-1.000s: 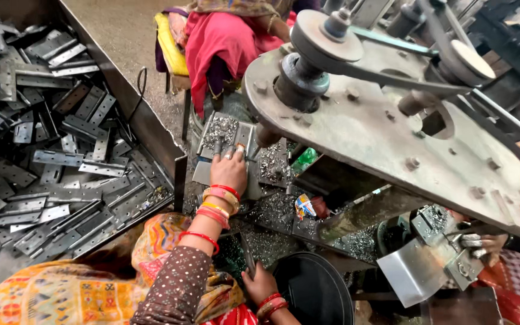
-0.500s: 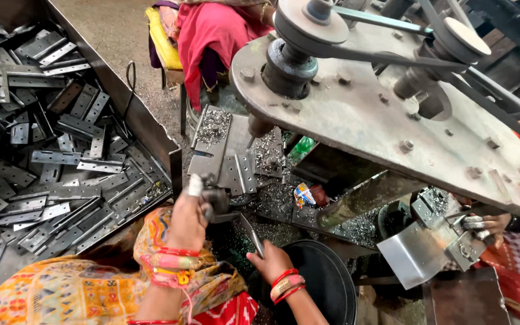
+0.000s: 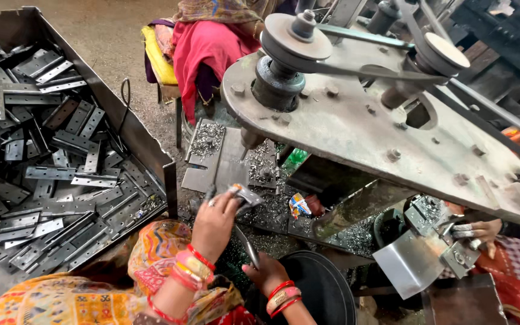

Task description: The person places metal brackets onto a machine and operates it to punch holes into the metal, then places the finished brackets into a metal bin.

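Hinge [image 3: 243, 195], a small grey metal piece, sits in the left hand [image 3: 215, 219], fingers curled around it and lifting it just above the drill plate [image 3: 227, 162]. It is held near the plate's front edge, below the drill tip [image 3: 251, 139], likely so it can be lined up under the bit. Metal shavings [image 3: 207, 137] heap on both sides of the plate, leaving only its middle strip bare. The right hand [image 3: 268, 274] is lower, fingers pinched on a thin metal rod [image 3: 247, 247] that angles up toward the left hand; it rests by the rim of a black tub [image 3: 326, 295]. Left of both hands, a big steel bin [image 3: 127, 123] holds heaped hinge plates, its corner wall close beside the left wrist. Overhead, the machine's heavy plate [image 3: 356, 129] with pulleys and belt overhangs, so free room lies mostly toward the person. Another person's hand [image 3: 476, 230] works at far right.
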